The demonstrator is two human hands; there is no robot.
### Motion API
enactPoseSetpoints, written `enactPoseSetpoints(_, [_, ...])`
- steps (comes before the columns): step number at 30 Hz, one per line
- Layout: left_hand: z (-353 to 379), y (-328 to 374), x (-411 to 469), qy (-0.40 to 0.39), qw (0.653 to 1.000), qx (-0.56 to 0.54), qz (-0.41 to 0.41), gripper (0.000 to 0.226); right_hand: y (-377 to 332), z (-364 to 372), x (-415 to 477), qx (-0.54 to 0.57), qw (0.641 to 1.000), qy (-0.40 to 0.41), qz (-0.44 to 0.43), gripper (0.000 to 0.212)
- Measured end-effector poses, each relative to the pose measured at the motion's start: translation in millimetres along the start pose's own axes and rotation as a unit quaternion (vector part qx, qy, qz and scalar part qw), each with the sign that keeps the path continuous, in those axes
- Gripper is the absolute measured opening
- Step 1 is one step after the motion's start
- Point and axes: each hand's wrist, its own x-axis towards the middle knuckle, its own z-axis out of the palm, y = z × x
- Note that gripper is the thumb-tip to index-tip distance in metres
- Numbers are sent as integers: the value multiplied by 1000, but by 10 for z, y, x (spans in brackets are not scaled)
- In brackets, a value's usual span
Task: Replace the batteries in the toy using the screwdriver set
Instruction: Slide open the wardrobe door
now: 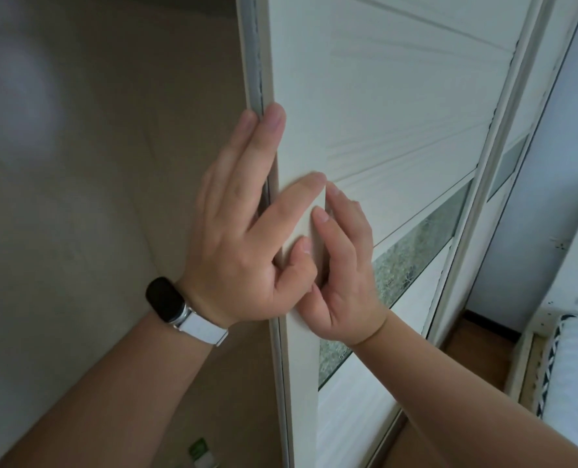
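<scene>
Toy: not in the head view, and neither is the screwdriver set. Both hands work on a cupboard door instead.

1. Sliding door: a cream-white panel with ribbed grooves that fills the middle and the upper right. A band of frosted, patterned glass crosses it on a slant below the hands. A grey seal strip runs along its left edge.
2. Beige surface: this fills the left side behind the door's edge. Whether it is a wall or the cupboard's inside cannot be told.
3. Second door: it stands just right of the first, frame against frame, and carries a similar band.
4. Bed: at the right edge, with a white cover and a black-and-white striped trim. A strip of brown wood floor lies between it and the doors.
5. Left hand: the fingers are straight and together, laid flat along the door's left edge. The index finger is spread to the right across the handle, with the thumb bent beneath it. The hand holds nothing.
6. Right hand: the fingers are bent, with their tips on the right edge of the handle, gripping it. It touches the left hand at the thumb.
7. Watch: a black face on a white strap, worn on the left wrist. A thin band circles the right wrist.
8. Green and white object: it lies at the bottom edge and is blurred. Any writing on it cannot be read.
</scene>
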Motion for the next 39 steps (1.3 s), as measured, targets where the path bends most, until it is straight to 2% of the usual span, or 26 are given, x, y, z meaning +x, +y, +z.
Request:
enactPoseSetpoints(15, [674,59,204,0,1000,4,0,38,694,-176,-74,-21,1000,1,-5,48])
enactPoseSetpoints(27, [824,108,192,-14,1000,-3,-9,35,744,-431,-70,-76,994,-74,8,51])
enactPoseSetpoints(34, [701,108,179,-92,994,-45,-23,35,467,-592,-68,-163,979,-101,66,49])
enactPoseSetpoints(39, [365,76,-46,-165,984,-61,-15,44,159,-668,-155,-185,973,-112,83,46])
